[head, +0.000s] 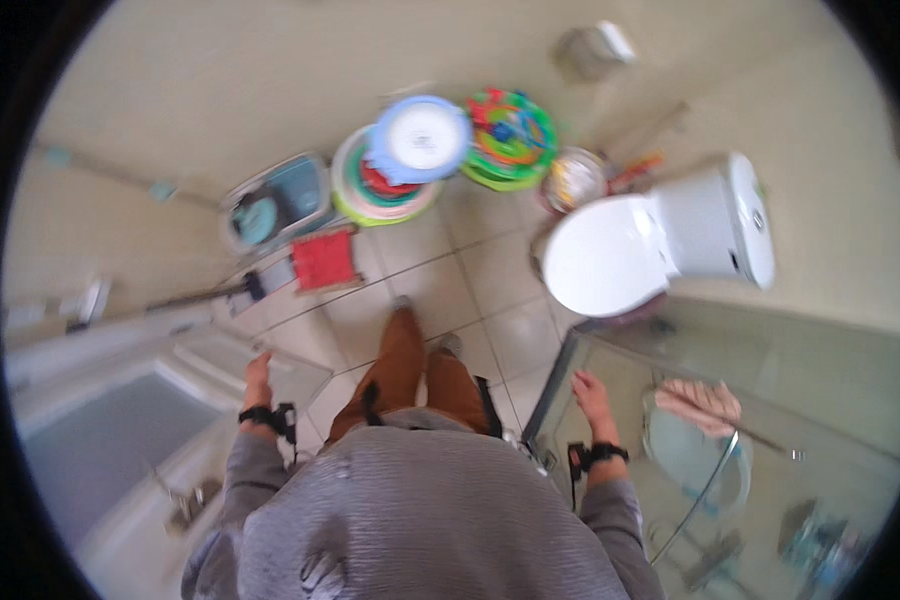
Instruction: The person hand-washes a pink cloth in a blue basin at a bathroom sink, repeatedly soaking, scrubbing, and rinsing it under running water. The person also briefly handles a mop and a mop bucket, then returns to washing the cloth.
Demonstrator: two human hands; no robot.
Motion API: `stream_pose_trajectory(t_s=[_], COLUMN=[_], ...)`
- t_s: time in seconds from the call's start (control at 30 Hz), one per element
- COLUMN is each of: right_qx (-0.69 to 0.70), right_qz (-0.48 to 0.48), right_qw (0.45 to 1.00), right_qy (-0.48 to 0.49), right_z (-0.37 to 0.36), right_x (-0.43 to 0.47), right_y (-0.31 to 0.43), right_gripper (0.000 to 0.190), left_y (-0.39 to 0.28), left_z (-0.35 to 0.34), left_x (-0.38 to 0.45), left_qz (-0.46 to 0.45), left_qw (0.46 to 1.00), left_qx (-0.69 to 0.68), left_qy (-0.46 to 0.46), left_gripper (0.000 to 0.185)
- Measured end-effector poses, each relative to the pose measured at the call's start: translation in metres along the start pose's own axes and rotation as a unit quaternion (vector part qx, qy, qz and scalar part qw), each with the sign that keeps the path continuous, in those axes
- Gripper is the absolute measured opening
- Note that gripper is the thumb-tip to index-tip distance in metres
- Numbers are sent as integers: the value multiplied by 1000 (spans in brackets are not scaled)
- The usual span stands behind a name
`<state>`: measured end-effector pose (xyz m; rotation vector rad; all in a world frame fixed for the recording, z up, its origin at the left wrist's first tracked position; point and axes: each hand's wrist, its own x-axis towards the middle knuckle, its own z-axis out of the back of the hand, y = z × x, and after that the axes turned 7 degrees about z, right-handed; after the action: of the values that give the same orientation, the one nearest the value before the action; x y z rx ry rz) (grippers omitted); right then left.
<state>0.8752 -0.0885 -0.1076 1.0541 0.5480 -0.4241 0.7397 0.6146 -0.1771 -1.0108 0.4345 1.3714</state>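
My left hand (257,379) hangs beside the pale corner of a white washbasin or tub (176,367); I see nothing in it. A metal tap (191,506) stands further back along that fixture. On the other side, my right hand (591,394) is next to the dark-framed edge of a glass shower screen (551,382). Its fingers look loosely curled, and blur hides their exact spacing. Both wrists wear black straps with small devices. Ahead on the right is a white toilet (607,255) with its lid down.
Stacked plastic basins (386,199), topped by a blue-rimmed one (424,139), stand along the far wall. Nearby are a green basin of colourful items (510,142), a waste bin (574,180), a blue tub (300,187) and a red-topped stool (324,260). A pink cloth (697,405) appears behind the glass.
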Motion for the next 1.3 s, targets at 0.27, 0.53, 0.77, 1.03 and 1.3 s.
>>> stream_pose_trajectory(t_s=[0.27, 0.53, 0.77, 1.03, 1.3], right_qx=[136, 449, 591, 631, 471], right_qz=[-161, -252, -287, -329, -219], right_qw=[970, 844, 723, 661, 803], right_qy=[-118, -151, -214, -239, -293], right_z=[-18, 8, 1, 20, 79], right_x=[68, 170, 249, 272, 207], right_y=[32, -48, -86, -83, -58], right_gripper=[58, 69, 79, 99, 35], left_y=[-96, -148, -158, -171, -204], left_z=[4, -32, -72, -92, -115], left_x=[32, -25, -148, -189, -190], left_qz=[45, 64, 164, 103, 140], left_qw=[998, 995, 978, 986, 978], left_qx=[2, 53, 118, 129, 153], left_qy=[-49, -50, -60, -17, 3], left_gripper=[40, 43, 51, 65, 66])
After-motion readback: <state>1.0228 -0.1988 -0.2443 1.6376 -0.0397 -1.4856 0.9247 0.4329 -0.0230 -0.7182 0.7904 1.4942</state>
